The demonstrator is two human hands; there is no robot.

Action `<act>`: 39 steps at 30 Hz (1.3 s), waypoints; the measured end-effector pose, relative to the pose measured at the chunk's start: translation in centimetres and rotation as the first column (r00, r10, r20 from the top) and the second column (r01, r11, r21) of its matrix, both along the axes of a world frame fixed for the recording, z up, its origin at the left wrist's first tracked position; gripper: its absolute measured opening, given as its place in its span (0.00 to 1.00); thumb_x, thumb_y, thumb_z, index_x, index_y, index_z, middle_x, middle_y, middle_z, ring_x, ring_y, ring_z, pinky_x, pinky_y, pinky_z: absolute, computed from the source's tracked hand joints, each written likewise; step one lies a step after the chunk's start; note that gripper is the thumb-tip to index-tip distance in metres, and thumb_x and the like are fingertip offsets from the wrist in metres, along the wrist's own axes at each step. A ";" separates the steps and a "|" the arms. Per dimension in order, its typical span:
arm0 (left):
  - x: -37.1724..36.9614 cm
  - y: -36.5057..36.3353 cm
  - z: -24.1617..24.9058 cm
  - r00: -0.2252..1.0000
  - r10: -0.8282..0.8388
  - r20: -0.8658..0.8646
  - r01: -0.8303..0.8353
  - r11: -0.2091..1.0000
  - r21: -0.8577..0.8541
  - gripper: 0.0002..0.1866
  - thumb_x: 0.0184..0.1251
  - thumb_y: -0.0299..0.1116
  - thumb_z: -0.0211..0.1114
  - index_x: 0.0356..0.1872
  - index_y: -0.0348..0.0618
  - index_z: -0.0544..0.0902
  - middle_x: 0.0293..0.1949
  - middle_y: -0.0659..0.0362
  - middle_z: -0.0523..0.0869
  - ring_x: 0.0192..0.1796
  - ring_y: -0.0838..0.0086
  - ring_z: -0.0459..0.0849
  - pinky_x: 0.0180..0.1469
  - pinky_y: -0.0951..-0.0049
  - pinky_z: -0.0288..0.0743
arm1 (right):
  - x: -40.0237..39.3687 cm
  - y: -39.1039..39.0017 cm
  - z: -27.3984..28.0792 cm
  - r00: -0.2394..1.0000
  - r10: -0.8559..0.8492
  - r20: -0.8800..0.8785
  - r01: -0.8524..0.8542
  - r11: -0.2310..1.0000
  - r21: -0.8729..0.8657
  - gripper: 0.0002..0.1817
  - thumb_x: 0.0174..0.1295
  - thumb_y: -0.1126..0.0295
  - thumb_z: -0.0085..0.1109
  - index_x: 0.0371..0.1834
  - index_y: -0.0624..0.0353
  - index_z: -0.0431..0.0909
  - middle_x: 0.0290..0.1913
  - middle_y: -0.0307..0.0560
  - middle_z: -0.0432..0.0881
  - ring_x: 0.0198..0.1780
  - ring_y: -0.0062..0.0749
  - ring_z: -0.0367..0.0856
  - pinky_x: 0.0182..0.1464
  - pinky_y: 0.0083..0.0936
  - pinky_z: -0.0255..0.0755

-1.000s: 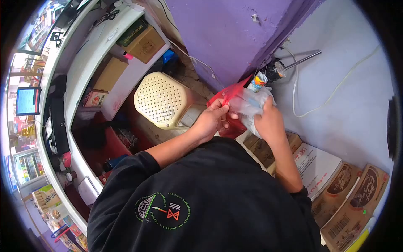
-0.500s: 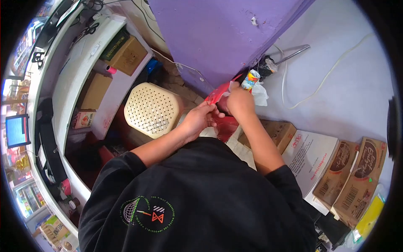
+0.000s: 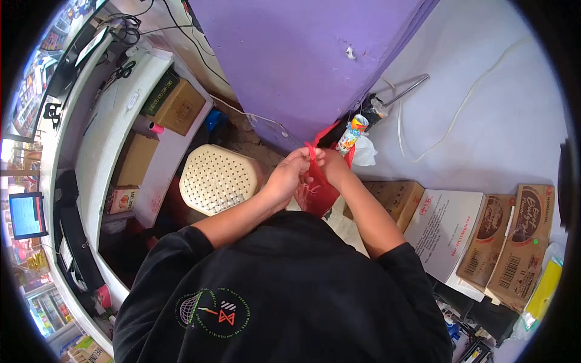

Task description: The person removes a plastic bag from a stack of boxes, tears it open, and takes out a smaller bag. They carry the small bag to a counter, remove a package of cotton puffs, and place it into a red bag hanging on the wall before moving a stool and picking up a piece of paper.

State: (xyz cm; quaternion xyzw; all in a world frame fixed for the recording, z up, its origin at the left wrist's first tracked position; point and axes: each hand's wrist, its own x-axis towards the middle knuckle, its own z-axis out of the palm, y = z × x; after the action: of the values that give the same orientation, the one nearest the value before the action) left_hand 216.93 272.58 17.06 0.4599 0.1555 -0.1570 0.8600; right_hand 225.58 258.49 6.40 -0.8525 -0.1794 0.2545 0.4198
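Observation:
A red bag hangs open in front of my body, near the foot of the purple pillar. My left hand pinches its rim between thumb and fingers. My right hand reaches down into the bag's opening, and its fingers are hidden by the red material. A colourful rolled packet stands upright just beyond my right hand, with white crumpled plastic beside it.
A cream woven-top stool stands left of the bag. Shelves with a cardboard box line the left. At the right are a brown box, a white box and more cartons. The purple pillar rises ahead.
My right hand has gone lower, into the bag, and the whitish piece by its fingers is out of sight. The bag's rim has shifted, and the view has tilted slightly.

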 end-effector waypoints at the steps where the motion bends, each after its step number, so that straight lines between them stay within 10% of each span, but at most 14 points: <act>1: 0.0 -0.1 -0.3 0.999 -0.017 0.041 0.016 0.999 0.032 0.17 0.68 0.26 0.46 0.56 0.41 0.74 0.52 0.60 0.80 0.51 0.77 0.79 0.51 0.73 0.69 | 0.0 -0.5 0.4 1.000 -0.003 -0.002 0.003 1.000 -0.001 0.13 0.60 0.63 0.48 0.36 0.59 0.81 0.38 0.53 0.84 0.42 0.46 0.82 0.43 0.38 0.74; 5: 1.0 -1.0 -3.1 0.979 -0.081 0.185 0.055 0.989 0.141 0.20 0.68 0.21 0.46 0.60 0.39 0.73 0.52 0.61 0.80 0.48 0.77 0.80 0.53 0.73 0.72 | 0.8 -1.8 2.8 0.952 0.267 -0.149 -0.299 0.913 -0.278 0.15 0.61 0.63 0.49 0.48 0.54 0.79 0.41 0.57 0.82 0.46 0.49 0.80 0.47 0.38 0.73; 7: 1.8 -1.4 -4.5 0.934 0.036 0.357 -0.146 0.947 0.287 0.17 0.68 0.20 0.52 0.55 0.39 0.78 0.45 0.59 0.83 0.45 0.80 0.79 0.46 0.78 0.73 | 0.4 -2.5 9.1 0.939 0.282 0.195 -0.201 0.914 -0.353 0.15 0.60 0.62 0.52 0.48 0.56 0.79 0.40 0.57 0.82 0.43 0.45 0.81 0.46 0.35 0.73; 14: 4.4 -2.9 -2.4 0.941 0.021 0.337 -0.179 0.877 0.446 0.13 0.66 0.25 0.59 0.51 0.37 0.80 0.41 0.56 0.84 0.43 0.77 0.81 0.47 0.78 0.73 | 6.5 -12.0 5.9 0.917 -0.397 -0.041 0.399 0.913 0.079 0.25 0.55 0.63 0.64 0.54 0.63 0.72 0.45 0.51 0.82 0.46 0.35 0.79 0.50 0.28 0.71; 17: 4.9 -3.3 -2.4 0.918 -0.014 0.395 -0.253 0.748 0.613 0.14 0.64 0.26 0.61 0.50 0.37 0.80 0.40 0.54 0.84 0.42 0.75 0.82 0.46 0.76 0.74 | 7.2 -10.2 5.8 0.929 -0.326 -0.177 0.367 0.737 0.567 0.32 0.53 0.67 0.67 0.60 0.64 0.65 0.52 0.45 0.77 0.52 0.32 0.75 0.56 0.29 0.67; 21: 5.4 -3.9 -2.8 0.922 0.015 0.386 -0.279 0.718 0.637 0.13 0.61 0.27 0.63 0.47 0.37 0.81 0.39 0.51 0.84 0.41 0.70 0.83 0.45 0.73 0.74 | 9.2 -8.7 3.2 0.870 -0.149 -0.471 0.454 0.618 0.642 0.31 0.51 0.71 0.68 0.60 0.60 0.66 0.52 0.41 0.77 0.53 0.29 0.75 0.59 0.28 0.66; 29: 7.1 -6.9 -0.3 0.905 0.071 0.420 -0.394 0.517 0.760 0.15 0.59 0.28 0.64 0.47 0.34 0.79 0.41 0.50 0.83 0.43 0.64 0.83 0.48 0.69 0.75 | 10.4 -10.5 4.4 0.881 0.035 -0.472 0.346 0.633 0.692 0.27 0.46 0.80 0.67 0.53 0.59 0.74 0.48 0.39 0.79 0.49 0.28 0.77 0.57 0.28 0.68; 39: 9.5 -9.2 -2.7 0.888 0.248 0.387 -0.380 0.870 0.314 0.17 0.67 0.26 0.59 0.56 0.31 0.73 0.45 0.57 0.83 0.48 0.75 0.80 0.51 0.75 0.73 | 13.3 -12.3 6.4 0.859 0.223 -0.461 0.175 0.718 0.674 0.27 0.41 0.85 0.65 0.50 0.60 0.76 0.46 0.38 0.80 0.48 0.28 0.77 0.56 0.25 0.69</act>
State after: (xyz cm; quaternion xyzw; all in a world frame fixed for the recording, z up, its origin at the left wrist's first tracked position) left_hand 226.43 263.38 14.36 0.6061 0.1087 0.1009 0.7815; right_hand 238.92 246.18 12.76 -0.5295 -0.1549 0.3907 0.7369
